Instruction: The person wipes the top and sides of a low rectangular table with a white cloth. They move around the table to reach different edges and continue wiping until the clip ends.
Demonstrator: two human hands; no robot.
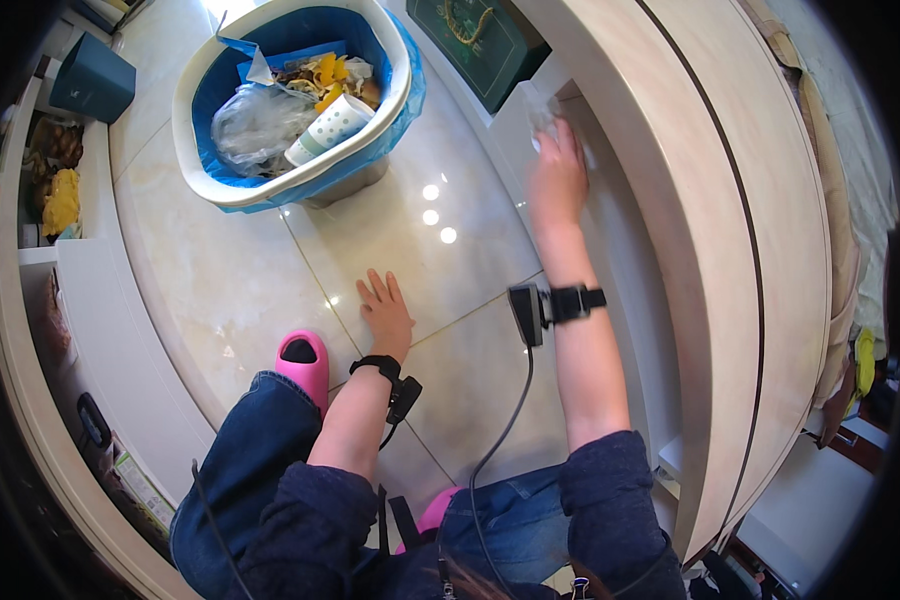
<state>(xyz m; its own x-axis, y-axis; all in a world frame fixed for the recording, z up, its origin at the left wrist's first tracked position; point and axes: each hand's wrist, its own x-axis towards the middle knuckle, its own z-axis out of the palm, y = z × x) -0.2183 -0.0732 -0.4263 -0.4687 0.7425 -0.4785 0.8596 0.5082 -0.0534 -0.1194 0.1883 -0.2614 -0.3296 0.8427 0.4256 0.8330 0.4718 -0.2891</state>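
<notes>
My right hand, blurred, reaches into the low white shelf of the cabinet on the right. Its fingers are closed on a whitish, partly see-through wad, perhaps tissue or thin plastic. My left hand is spread, palm down, at the tiled floor; whether it presses on the tiles I cannot tell. Ahead stands a trash bin with a white rim and a blue liner bag. Inside it lie a dotted paper cup, clear plastic film and orange peels.
A dark green gift bag with a rope handle sits just beyond my right hand. At the far left is a dark teal bin, above a white cabinet with items on its shelves. Cables trail from both wrist straps.
</notes>
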